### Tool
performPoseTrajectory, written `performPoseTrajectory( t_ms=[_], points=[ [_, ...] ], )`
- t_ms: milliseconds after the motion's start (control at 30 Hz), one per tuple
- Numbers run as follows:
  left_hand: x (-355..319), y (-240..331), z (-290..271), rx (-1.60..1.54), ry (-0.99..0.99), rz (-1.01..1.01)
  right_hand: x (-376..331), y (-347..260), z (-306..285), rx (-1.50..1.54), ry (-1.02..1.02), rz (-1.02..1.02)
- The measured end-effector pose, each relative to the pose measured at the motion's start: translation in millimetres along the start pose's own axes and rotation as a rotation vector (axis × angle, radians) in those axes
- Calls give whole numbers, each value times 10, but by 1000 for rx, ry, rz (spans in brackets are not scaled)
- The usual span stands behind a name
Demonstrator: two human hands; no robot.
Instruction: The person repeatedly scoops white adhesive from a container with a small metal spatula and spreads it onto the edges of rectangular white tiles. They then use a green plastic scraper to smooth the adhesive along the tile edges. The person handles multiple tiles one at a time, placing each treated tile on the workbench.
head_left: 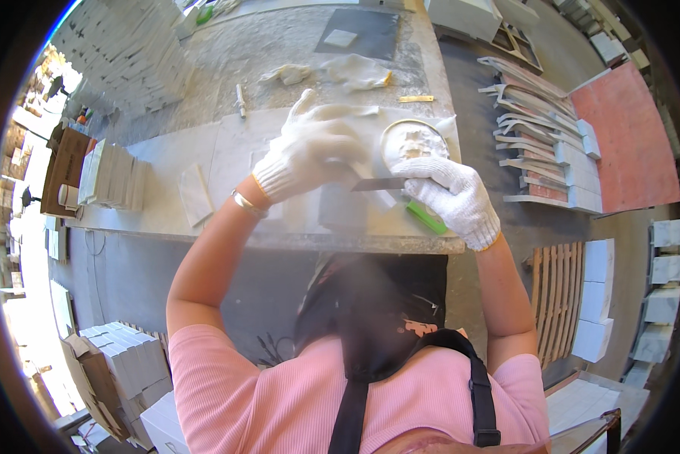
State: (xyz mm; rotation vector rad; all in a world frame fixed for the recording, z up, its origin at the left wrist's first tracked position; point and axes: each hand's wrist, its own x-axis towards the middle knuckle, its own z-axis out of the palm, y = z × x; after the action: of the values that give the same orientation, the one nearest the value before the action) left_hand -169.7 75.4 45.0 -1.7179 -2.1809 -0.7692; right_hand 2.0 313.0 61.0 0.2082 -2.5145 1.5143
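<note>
Both hands gloved in white knit, forearms coming up from the lower edge and meeting over the counter [166,219] near its front edge. Left hand [310,155] arched, palm down, fingers curled over something small that the glove hides; grip closed, on what I can't tell. Right hand [453,198] sits just right of the left hand, wrist bent inward, fingers clamped on a flat metal blade [378,184] that points left and reaches under the left hand's fingers. Green handle [425,217] shows just below the right hand's fingers; can't tell if it belongs to the blade. Just behind the right hand: a round white bowl [414,142] holding lumpy white paste. Counter's front edge runs just below both hands; its right edge drops off just right of the bowl, to dark floor and a stack of moulded white pieces [537,144]. Open dusty surface left of the left hand, with one flat white tile [195,195] lying there and a block of stacked tiles [113,175] further left near the counter's left end. Behind the hands: crumpled white gloves [355,72] and a small brass-coloured strip [416,98], well apart from the bowl.
</note>
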Motion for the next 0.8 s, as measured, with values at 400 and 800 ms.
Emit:
performPoseTrajectory(
  t_ms=[400,800],
  points=[
    [2,-118,90,-132,22,57,130,-108,78,16,-106,35],
    [46,-92,59,-2,55,129,399,-54,181,-62,-167,-93]
  ],
)
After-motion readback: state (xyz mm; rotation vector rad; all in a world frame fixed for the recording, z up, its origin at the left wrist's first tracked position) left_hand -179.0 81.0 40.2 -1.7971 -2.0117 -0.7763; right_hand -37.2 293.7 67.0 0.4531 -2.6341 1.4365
